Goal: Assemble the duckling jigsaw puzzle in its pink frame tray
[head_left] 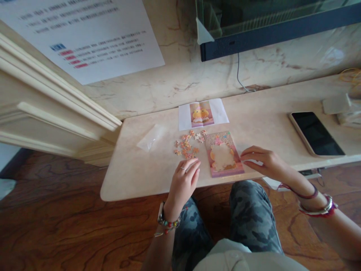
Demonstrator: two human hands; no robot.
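Note:
A small pink jigsaw frame (224,155) lies on the marble ledge (135,177), its border filled in and its middle blank. Several loose puzzle pieces (188,145) are scattered just left of it. My left hand (184,181) rests on the ledge below those pieces, fingers together and lightly curled, a ring on one finger; whether it holds a piece is hidden. My right hand (263,161) lies at the frame's right edge, fingers bent and touching it. A printed reference picture (202,113) lies behind the puzzle.
A clear plastic bag (150,138) lies to the left on the ledge. A black phone (317,133) and pale boxes (337,103) sit at the right. A glass tank (270,22) stands on the wall shelf behind, a cable (239,77) hanging down. My knees are under the ledge's front edge.

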